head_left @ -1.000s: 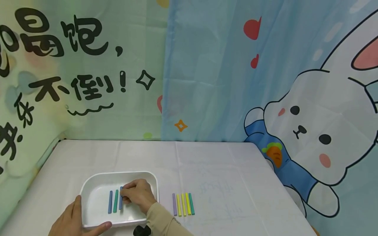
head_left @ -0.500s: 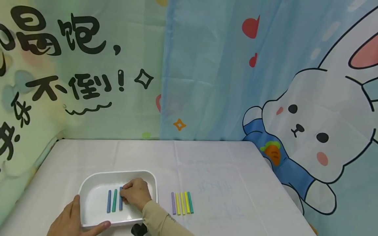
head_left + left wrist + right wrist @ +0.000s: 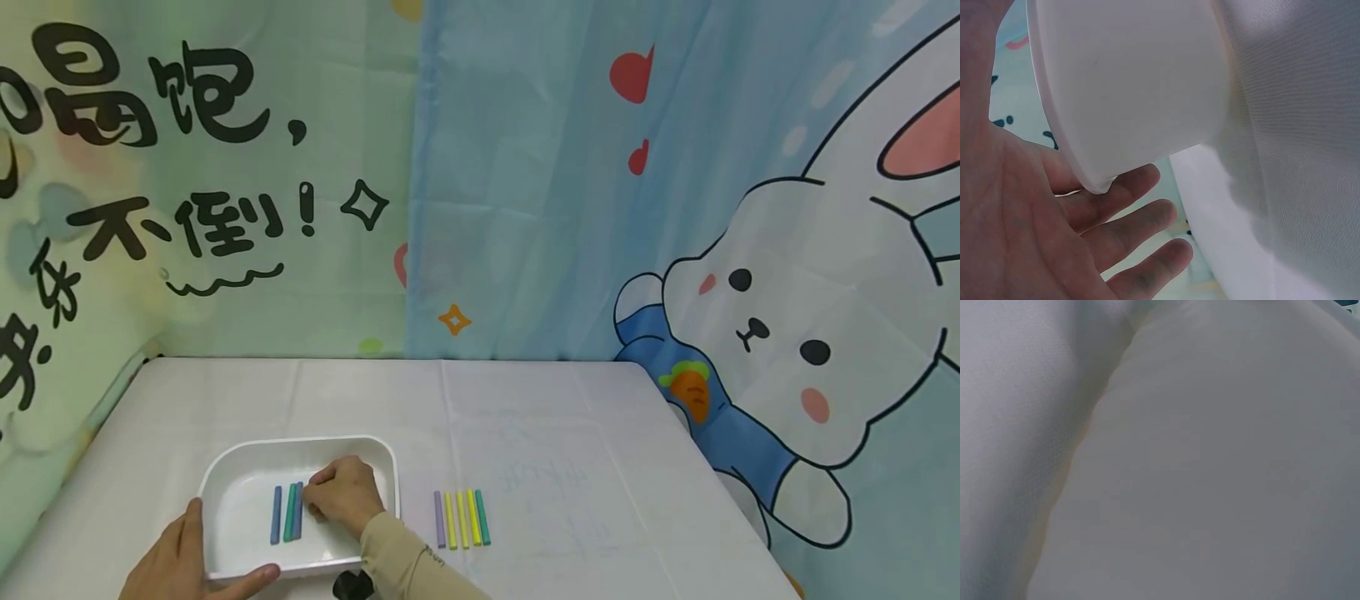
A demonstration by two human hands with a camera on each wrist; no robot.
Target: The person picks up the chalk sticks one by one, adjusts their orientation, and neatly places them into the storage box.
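Note:
In the head view a white tray (image 3: 240, 550) stands on the table, with two blue chalk sticks and one green chalk stick (image 3: 289, 512) inside. One blue stick (image 3: 276, 515) lies at the left; the other blue stick (image 3: 298, 510) lies right against the green one. My right hand (image 3: 345, 492) reaches into the tray, bent fingertips at the upper right side of that second blue stick; I cannot tell whether they pinch it. My left hand (image 3: 176, 554) spans the tray's near left corner, thumb along the front rim. The left wrist view shows its fingers (image 3: 1129, 237) extended at the tray corner.
Right of the tray, a row of chalk sticks lies on the white tablecloth (image 3: 570, 467): a purple stick (image 3: 439, 519), several yellow sticks (image 3: 463, 519) and a green stick (image 3: 482, 517). A black object (image 3: 352, 585) is below the tray's front edge. A printed curtain (image 3: 517, 208) hangs behind.
The blue stick by my right fingertips has moved left, from a gap beside the green stick to lying against it. My left hand stays at the tray corner.

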